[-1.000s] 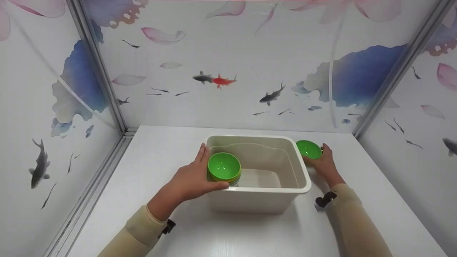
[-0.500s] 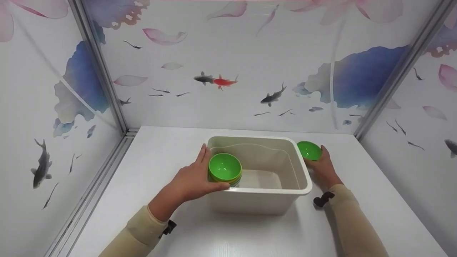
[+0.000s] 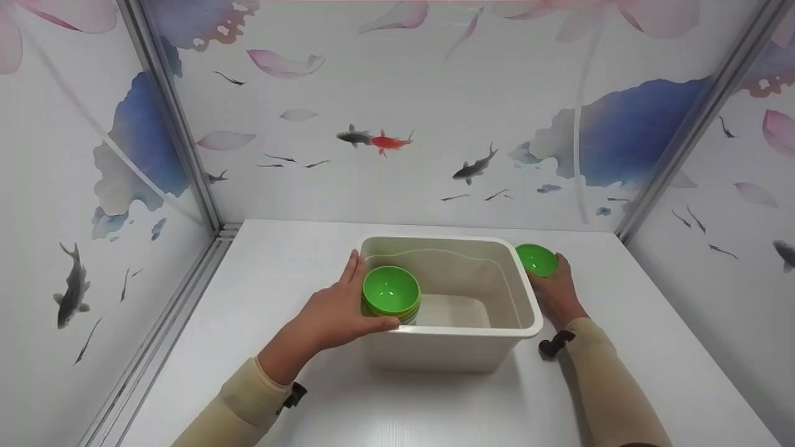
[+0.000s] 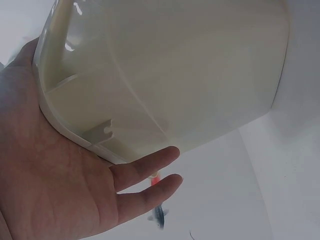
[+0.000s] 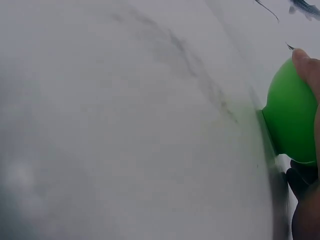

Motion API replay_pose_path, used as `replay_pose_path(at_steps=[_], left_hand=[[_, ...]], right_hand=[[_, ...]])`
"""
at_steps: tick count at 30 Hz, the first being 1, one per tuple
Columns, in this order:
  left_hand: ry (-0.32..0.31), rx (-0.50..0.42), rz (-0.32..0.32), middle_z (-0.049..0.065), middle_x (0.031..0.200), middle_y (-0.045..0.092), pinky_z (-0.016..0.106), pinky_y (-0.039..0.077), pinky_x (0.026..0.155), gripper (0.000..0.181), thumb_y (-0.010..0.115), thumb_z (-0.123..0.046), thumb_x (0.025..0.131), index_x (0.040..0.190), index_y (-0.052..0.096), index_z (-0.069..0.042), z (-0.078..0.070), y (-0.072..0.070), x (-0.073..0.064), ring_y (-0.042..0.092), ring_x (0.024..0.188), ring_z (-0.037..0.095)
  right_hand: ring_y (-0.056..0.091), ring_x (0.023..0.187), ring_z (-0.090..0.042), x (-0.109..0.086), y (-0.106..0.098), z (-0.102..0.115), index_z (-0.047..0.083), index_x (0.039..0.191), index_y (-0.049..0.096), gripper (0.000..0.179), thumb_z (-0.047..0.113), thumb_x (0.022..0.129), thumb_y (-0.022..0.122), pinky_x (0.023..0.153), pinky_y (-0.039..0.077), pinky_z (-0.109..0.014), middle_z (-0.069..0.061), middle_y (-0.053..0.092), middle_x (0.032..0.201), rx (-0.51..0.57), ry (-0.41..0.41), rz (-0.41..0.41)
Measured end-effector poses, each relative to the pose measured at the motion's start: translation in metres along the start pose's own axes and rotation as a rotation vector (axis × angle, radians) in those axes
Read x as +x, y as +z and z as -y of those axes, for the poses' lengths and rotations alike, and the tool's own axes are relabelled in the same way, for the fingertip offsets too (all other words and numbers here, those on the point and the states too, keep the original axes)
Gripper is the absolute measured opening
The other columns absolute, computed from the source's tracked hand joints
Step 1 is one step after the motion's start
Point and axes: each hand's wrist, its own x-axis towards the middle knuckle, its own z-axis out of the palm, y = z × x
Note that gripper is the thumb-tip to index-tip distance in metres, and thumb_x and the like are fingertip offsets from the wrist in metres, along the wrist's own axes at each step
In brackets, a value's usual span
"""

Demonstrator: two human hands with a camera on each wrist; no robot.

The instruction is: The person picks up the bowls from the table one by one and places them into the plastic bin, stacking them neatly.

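An off-white plastic tub [image 3: 447, 351] stands mid-table. Inside its left end is a stack of bowls [image 3: 391, 290], a green one on top with yellow and pale rims beneath. My left hand [image 3: 332, 316] rests against the tub's left front corner, thumb along the front rim. In the left wrist view, two fingers [image 4: 150, 197] of that hand stretch out nearly straight beside the tub's wall. Just outside the tub's right end, my right hand [image 3: 556, 285] grips another green bowl [image 3: 537, 259] by its side. The right wrist view shows this green bowl [image 5: 287, 115] upright, low at the table surface.
White table [image 3: 397, 416] extends around the tub. Behind it rises a back panel [image 3: 397, 192] printed with fish and petals, and similar side panels flank it. A metal rail [image 3: 155, 323] runs along the left edge. A dark wrist mount [image 3: 556, 344] sits by the right sleeve.
My right hand keeps its grip on the green bowl, while its wrist and forearm have swung slightly left. The left hand, tub and stacked bowls stay put.
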Motion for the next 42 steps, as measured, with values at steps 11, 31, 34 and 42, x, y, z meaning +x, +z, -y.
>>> replay_pose_path(at_steps=[11,31,34,42], left_hand=[[-0.007,0.001,0.003,0.010,0.186,0.001,0.058,0.057,0.101,0.144,0.072,-0.093,0.079,0.179,0.011,-0.009,0.000,0.000,0.001,0.071,0.125,0.040],[-0.002,0.000,0.006,0.010,0.186,0.001,0.058,0.056,0.102,0.144,0.070,-0.094,0.079,0.179,0.010,-0.008,-0.001,0.000,-0.001,0.069,0.127,0.040],[0.000,-0.001,0.008,0.011,0.186,0.001,0.058,0.057,0.101,0.144,0.070,-0.093,0.079,0.178,0.010,-0.008,-0.001,0.000,-0.001,0.070,0.126,0.040],[-0.007,-0.010,0.010,0.010,0.186,0.001,0.059,0.056,0.104,0.144,0.071,-0.092,0.079,0.179,0.009,-0.008,-0.002,-0.001,-0.001,0.068,0.129,0.041]], right_hand=[[0.043,0.152,-0.039,-0.002,0.004,0.004,0.008,0.177,0.001,0.129,0.052,0.093,0.089,0.126,0.036,-0.054,-0.024,0.032,0.169,0.021,-0.011,-0.014],[0.033,0.159,-0.052,-0.020,-0.033,0.035,-0.003,0.174,0.001,0.126,0.057,0.098,0.081,0.128,0.031,-0.060,-0.036,0.025,0.173,-0.182,0.006,0.059],[0.032,0.158,-0.053,-0.026,-0.039,0.043,-0.004,0.174,0.001,0.124,0.056,0.099,0.080,0.127,0.031,-0.062,-0.037,0.025,0.173,-0.196,-0.012,0.067],[0.034,0.156,-0.053,-0.040,-0.048,0.069,-0.004,0.174,0.004,0.117,0.051,0.102,0.079,0.126,0.032,-0.063,-0.038,0.028,0.171,-0.198,-0.057,0.086]])
